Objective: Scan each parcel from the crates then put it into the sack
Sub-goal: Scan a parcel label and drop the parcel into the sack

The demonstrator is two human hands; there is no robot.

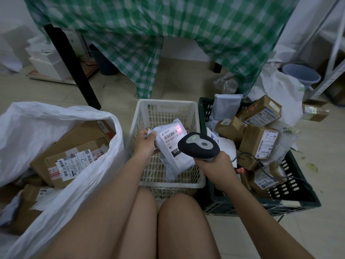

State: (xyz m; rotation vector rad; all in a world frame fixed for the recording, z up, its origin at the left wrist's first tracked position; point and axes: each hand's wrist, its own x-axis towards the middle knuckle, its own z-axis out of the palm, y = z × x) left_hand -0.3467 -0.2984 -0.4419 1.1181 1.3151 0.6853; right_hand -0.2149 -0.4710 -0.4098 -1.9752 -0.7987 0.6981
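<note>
My left hand [144,144] grips the left end of a white poly-bag parcel [172,144] with a barcode label, held over the white plastic crate [166,109]. My right hand [217,165] holds a black and grey barcode scanner [198,147] just right of the parcel, its head over the parcel's lower right. A red light spot shows on the label's top right. The white sack [56,118] lies open at the left with several brown boxes inside. The dark green crate [291,199] at the right is piled with brown boxes and white bags.
A table with a black leg [74,66] and a green checked cloth [168,34] stands ahead. A blue bucket [301,73] and a white shelf frame [334,58] are at the far right. My knees fill the bottom centre. A scanner cable [265,169] trails over the green crate.
</note>
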